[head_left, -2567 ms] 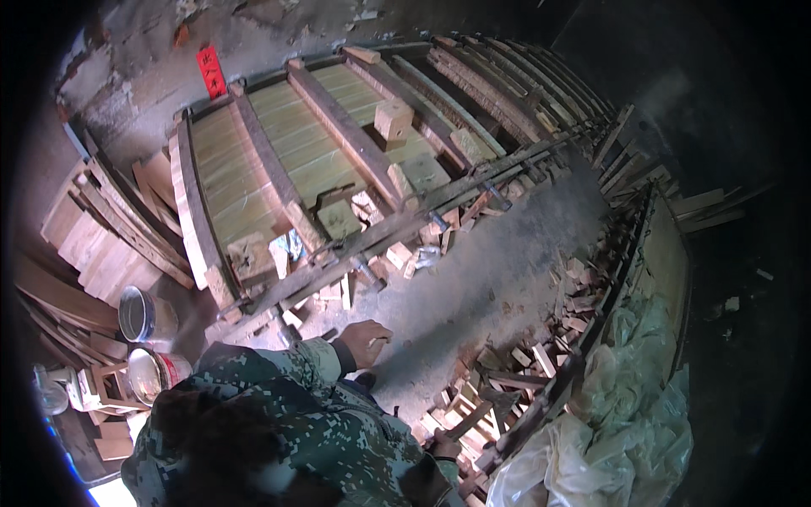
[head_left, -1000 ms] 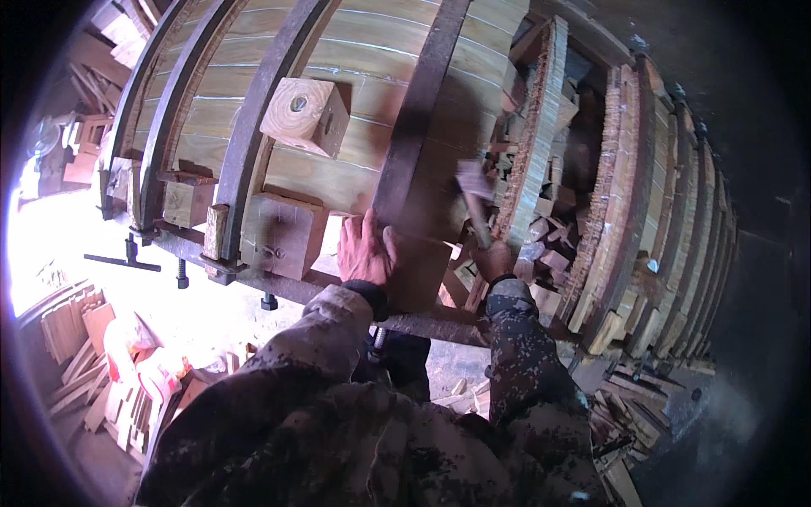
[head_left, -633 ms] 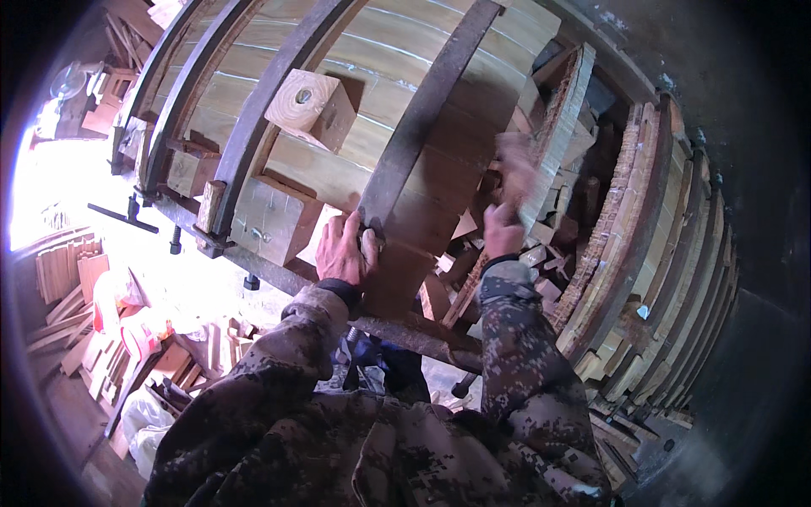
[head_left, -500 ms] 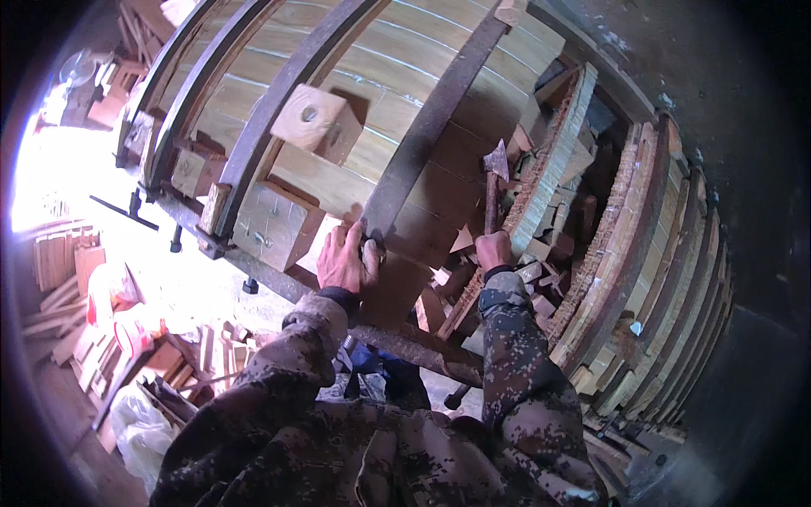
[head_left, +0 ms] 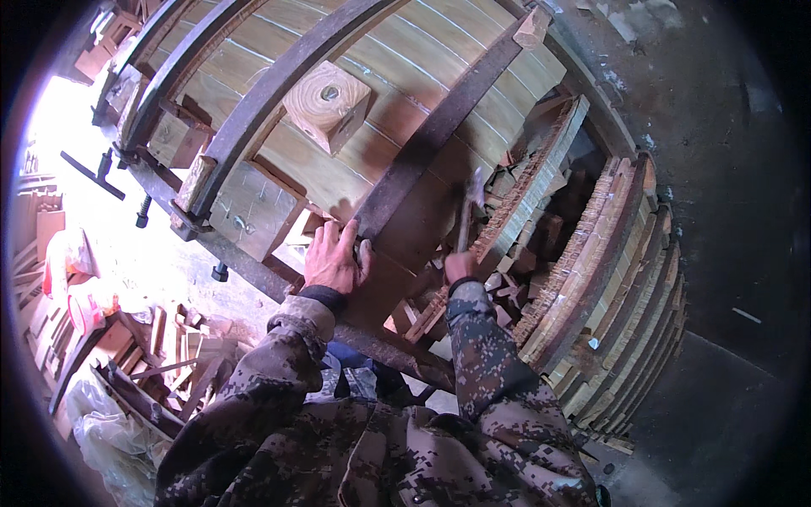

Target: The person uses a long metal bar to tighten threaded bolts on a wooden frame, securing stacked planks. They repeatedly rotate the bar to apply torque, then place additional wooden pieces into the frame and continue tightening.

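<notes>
My right hand [head_left: 460,266] is closed round the handle of a small hatchet [head_left: 465,221]. Its head points away from me and is slightly blurred, over the gap beside the panel. My left hand [head_left: 331,260] lies with fingers spread at the near end of a dark metal clamp bar [head_left: 422,152]. Its fingertips touch the wood by the bar; whether they pinch a small piece there is hidden. Under the bar runs a curved panel of pale wooden strips [head_left: 393,51]. A square wooden block with a hole [head_left: 328,97] sits on the panel, beyond my left hand.
More clamp bars [head_left: 279,76] cross the panel to the left, with screw handles [head_left: 95,175] sticking out. Offcuts [head_left: 519,245] fill the gap at right, beside a stack of curved wooden panels [head_left: 591,296]. Scrap wood [head_left: 160,338] and a clear plastic bag [head_left: 110,431] lie at lower left.
My right hand and the hatchet have moved left, closer to the clamp bar, and the hatchet head has turned. My left hand stays by the bar's end. The whole view has shifted somewhat.
</notes>
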The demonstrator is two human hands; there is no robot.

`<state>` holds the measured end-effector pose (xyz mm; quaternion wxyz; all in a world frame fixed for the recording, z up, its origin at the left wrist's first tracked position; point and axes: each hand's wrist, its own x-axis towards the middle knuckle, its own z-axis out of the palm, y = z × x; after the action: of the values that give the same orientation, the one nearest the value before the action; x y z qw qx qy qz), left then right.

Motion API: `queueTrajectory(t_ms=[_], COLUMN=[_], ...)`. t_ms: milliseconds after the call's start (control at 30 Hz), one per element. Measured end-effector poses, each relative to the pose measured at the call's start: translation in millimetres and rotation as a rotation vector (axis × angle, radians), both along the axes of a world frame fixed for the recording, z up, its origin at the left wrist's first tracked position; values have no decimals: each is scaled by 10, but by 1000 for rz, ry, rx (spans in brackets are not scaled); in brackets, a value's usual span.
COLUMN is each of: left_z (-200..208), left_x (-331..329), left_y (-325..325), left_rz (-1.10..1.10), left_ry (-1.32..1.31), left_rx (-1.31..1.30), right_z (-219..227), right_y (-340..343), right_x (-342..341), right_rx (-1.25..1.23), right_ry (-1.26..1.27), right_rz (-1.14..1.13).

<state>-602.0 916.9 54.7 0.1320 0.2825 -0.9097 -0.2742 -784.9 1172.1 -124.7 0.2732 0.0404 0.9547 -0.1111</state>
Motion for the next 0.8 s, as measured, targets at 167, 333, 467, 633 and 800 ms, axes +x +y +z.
queueTrajectory(t_ms=[167,333,467,633,800], left_z=[-28,-30,34,30,-87], left_x=[49,62,89,106,100], left_y=[-57,-105,-115,-120,-42], left_rz=[19,17,19,16,36], left_ry=[1,17,-3,25,24], left_rx=[15,62,101,104,82], right_z=[352,465,365,1335,1611], right_y=[-535,-283,138,-3,-363], right_x=[-985,-675,161,153,-412], right_rx=[-305,-423,190,-412,-1111], right_ry=[30,-128,139,41,447], right_rz=[-306,-301,191,-206,-261])
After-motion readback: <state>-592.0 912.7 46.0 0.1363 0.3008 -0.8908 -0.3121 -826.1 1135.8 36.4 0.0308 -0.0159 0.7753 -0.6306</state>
